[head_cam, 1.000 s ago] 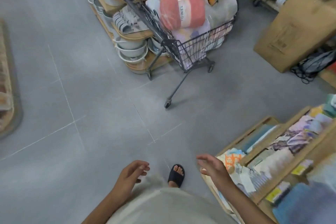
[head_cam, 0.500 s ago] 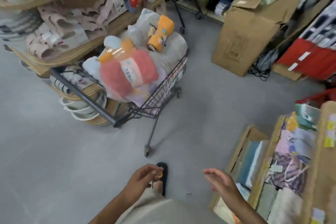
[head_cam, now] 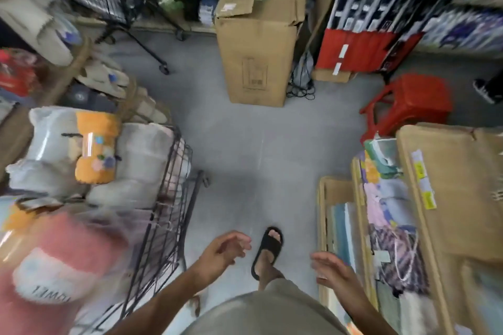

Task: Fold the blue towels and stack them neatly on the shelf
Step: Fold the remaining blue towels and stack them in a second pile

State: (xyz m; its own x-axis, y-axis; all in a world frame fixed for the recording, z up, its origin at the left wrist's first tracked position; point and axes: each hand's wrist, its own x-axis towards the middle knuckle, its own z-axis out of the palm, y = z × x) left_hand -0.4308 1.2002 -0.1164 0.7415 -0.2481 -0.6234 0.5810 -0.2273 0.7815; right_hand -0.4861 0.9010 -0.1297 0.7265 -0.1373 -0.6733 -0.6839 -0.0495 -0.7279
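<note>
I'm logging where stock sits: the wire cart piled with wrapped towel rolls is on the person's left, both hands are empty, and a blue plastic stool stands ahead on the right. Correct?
Not quite: the stool is red, not blue, as the head view shows. The rest holds: the wire cart of wrapped towel rolls is on the person's left, and the left hand and right hand are empty.

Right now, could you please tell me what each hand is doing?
Left hand: open, fingers spread, holding nothing.
Right hand: open, holding nothing.

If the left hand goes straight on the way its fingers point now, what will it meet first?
Probably nothing close: the left hand, open and empty, points up and right over bare floor. The cardboard box stands far ahead; depth is unclear.
</note>
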